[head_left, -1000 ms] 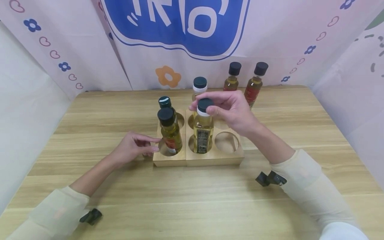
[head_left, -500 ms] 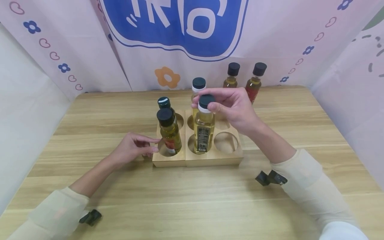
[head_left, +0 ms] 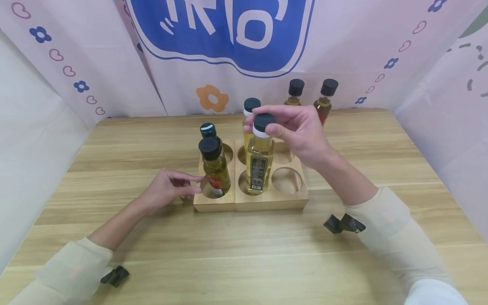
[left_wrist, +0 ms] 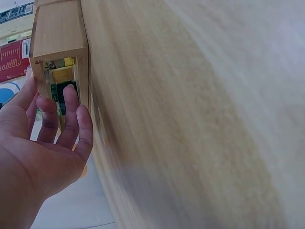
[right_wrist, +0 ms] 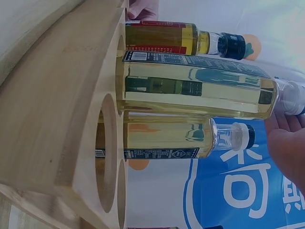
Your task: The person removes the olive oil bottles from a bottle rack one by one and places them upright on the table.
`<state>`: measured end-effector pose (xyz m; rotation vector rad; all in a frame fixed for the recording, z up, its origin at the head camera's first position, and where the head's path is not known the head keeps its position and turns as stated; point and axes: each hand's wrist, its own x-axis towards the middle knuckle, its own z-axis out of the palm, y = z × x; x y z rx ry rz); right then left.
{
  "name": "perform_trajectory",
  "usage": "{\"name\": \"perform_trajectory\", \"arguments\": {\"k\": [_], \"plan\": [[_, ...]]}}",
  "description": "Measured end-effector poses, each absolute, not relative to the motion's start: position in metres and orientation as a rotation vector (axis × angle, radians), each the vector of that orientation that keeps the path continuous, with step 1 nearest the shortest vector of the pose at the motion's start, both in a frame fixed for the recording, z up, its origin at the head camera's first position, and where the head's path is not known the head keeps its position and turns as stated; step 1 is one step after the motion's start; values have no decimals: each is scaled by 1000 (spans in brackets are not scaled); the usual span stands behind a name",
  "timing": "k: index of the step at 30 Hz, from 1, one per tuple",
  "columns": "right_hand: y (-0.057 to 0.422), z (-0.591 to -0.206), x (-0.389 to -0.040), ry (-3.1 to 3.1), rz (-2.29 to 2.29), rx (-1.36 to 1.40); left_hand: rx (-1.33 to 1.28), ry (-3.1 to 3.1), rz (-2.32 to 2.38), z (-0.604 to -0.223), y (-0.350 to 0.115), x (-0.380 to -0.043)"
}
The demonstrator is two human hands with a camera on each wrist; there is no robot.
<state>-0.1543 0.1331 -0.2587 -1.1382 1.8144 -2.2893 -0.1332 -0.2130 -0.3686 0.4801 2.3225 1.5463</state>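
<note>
My right hand pinches the dark green cap of a clear bottle of pale yellow oil, thumb on one side and fingers on the other. The bottle leans slightly, its base at the front middle hole of a wooden bottle rack. My left hand holds the rack's left end, thumb and forefinger at its edge; in the left wrist view curled fingers reach its open side. Beside them, a black-capped oil bottle with a red label stands in the front left hole.
Behind, a green-capped dark bottle and another pale oil bottle stand in the rack's back row. Two black-capped bottles, one a red-labelled bottle, stand at the table's back near the printed cloth. The front right hole is uncovered.
My right hand has moved up and slightly right, raising the pale oil bottle a little and tilting it. The left hand stays at the rack.
</note>
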Motion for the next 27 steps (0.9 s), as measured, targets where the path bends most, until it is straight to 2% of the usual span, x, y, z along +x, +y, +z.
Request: {"name": "perform_trajectory", "arguments": {"k": [27], "plan": [[145, -246, -160, 1715, -2491, -1149, 463, 2317, 1557, -368, -212, -132]]}}
